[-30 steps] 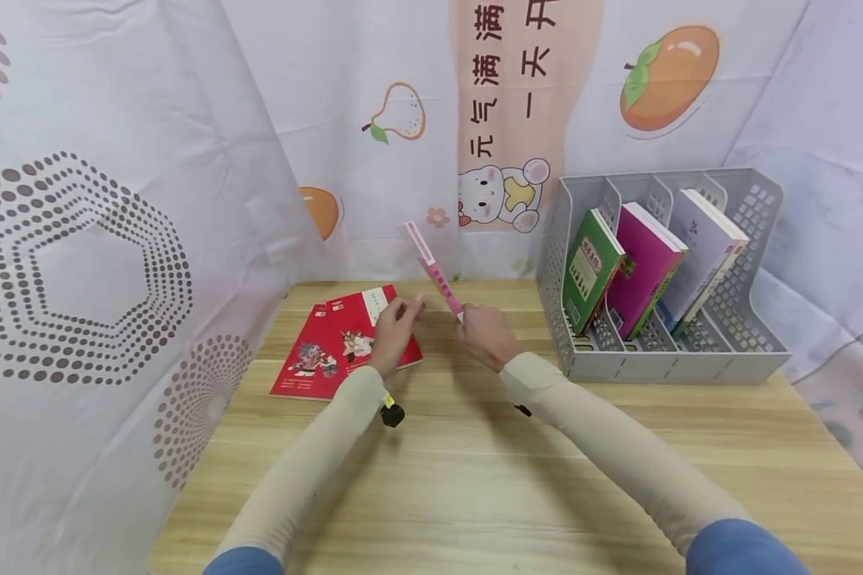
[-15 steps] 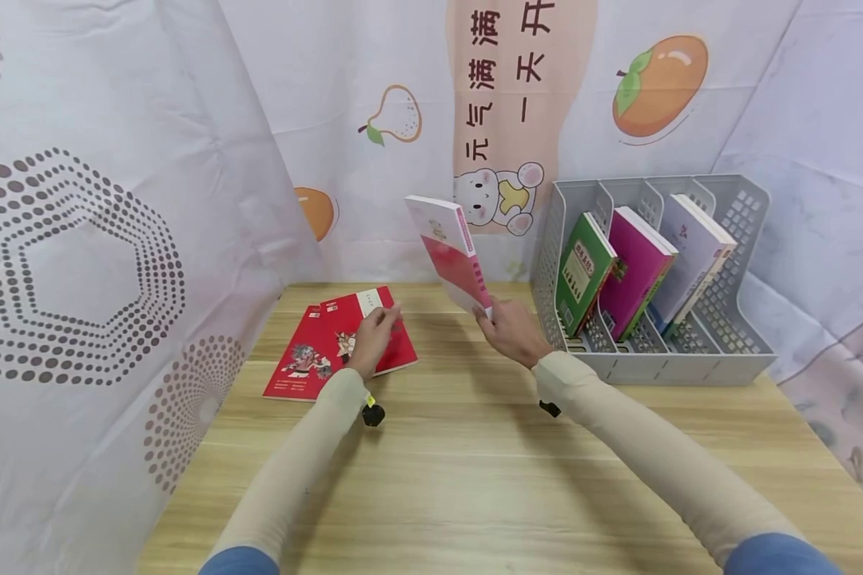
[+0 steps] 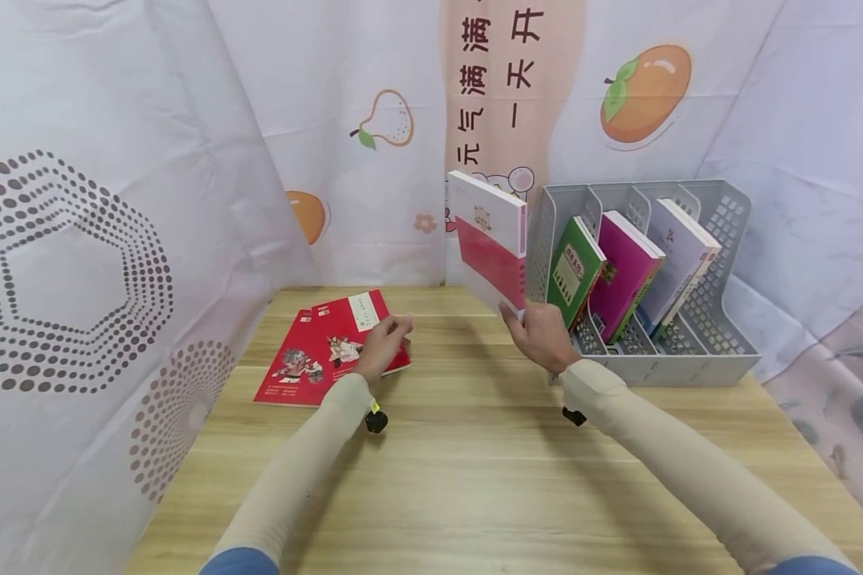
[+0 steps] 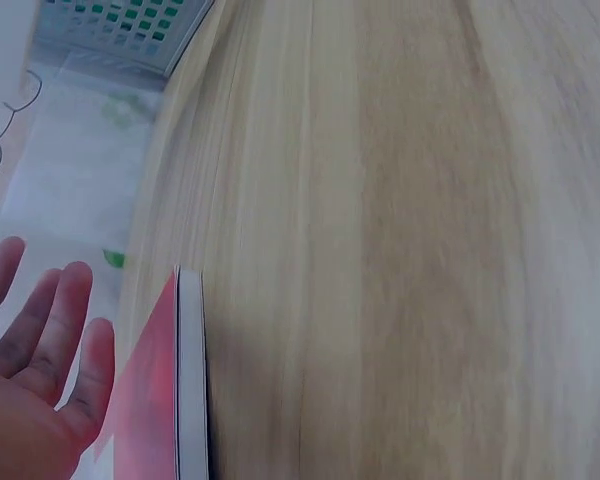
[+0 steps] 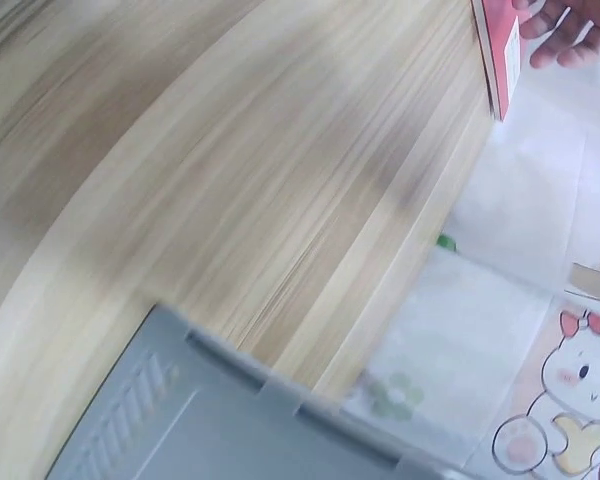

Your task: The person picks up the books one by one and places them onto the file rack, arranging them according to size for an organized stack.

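My right hand grips a pink and white book by its lower spine corner, thumb on the cover. The book is held upright above the table, just left of the grey file rack. My left hand hovers over two red books that overlap on the table at the left. Its fingers look loosely bent and hold nothing; the left wrist view shows the fingers spread beside a red book's edge. In the right wrist view the held book is mostly out of frame.
Several books stand leaning in the rack: a green book, a magenta book and a pale lilac book. The wooden table reaches back to a printed cloth hung behind and at both sides.
My right hand has carried the pink and white book right toward the rack and turned its cover into view. The left hand drew back slightly and stays over the red books.
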A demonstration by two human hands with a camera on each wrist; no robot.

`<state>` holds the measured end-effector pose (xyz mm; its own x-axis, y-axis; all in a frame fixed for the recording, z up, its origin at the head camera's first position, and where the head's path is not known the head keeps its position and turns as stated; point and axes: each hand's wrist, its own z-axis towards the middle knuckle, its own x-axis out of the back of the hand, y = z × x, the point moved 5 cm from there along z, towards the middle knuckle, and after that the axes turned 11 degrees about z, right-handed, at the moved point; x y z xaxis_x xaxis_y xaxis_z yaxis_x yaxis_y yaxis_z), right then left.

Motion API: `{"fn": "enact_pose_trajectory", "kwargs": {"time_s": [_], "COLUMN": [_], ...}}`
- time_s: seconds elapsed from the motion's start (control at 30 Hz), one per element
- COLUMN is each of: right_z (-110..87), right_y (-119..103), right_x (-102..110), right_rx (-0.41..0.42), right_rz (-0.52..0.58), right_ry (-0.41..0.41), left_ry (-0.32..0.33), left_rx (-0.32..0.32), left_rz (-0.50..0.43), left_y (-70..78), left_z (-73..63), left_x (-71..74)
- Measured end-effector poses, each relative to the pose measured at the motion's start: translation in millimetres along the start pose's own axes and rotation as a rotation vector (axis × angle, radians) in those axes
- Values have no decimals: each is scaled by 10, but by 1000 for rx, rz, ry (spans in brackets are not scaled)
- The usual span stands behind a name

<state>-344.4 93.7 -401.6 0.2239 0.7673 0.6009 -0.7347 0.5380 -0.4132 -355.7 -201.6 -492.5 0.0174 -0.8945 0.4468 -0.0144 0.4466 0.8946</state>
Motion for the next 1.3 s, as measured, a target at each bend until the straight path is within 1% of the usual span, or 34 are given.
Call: {"fn": "enact_pose_trajectory", "kwargs": {"time_s": [0.07, 0.17, 0.3, 0.47, 0.6, 0.73, 0.8, 0.9, 1.0, 1.07, 1.2, 1.3], "right_z": [-17, -43, -95, -162, -232, -304, -328, -355, -387, -407, -447, -477], "right_y": [14, 30, 60, 114, 173, 243, 271, 305, 314, 321, 349, 378], "right_x": [64, 173, 323, 494, 626, 753, 804, 863, 919, 966, 1081, 1174], "right_rx": [18, 37, 50, 21, 28, 30, 22, -1, -14, -20, -26, -34], "right_rz": [16, 31, 40, 42, 37, 35, 38, 37, 30, 20, 20, 17], "right_ry": [31, 90, 163, 213, 250, 293, 313, 324, 325, 333, 359, 384], "left_ry": [2, -14, -75, -148, -192, -219, -227, -241, -272, -303, -357, -380], "left_rx": [-9, -28, -57, -108, -130, -150, -161, -174, -184, -191, -224, -260], "left_rz": [19, 78, 138, 134, 142, 126, 116, 111, 115, 103, 75, 63], "left_y": [13, 41, 87, 147, 242, 322, 332, 325, 345, 401, 574, 714], "left_z": [0, 3, 4, 5, -33, -57, -48, -34, -52, -74, -92, -87], "left_x": [-44, -142, -319, -536, -660, -780, -856, -990, -1132, -1220, -1394, -1512]}}
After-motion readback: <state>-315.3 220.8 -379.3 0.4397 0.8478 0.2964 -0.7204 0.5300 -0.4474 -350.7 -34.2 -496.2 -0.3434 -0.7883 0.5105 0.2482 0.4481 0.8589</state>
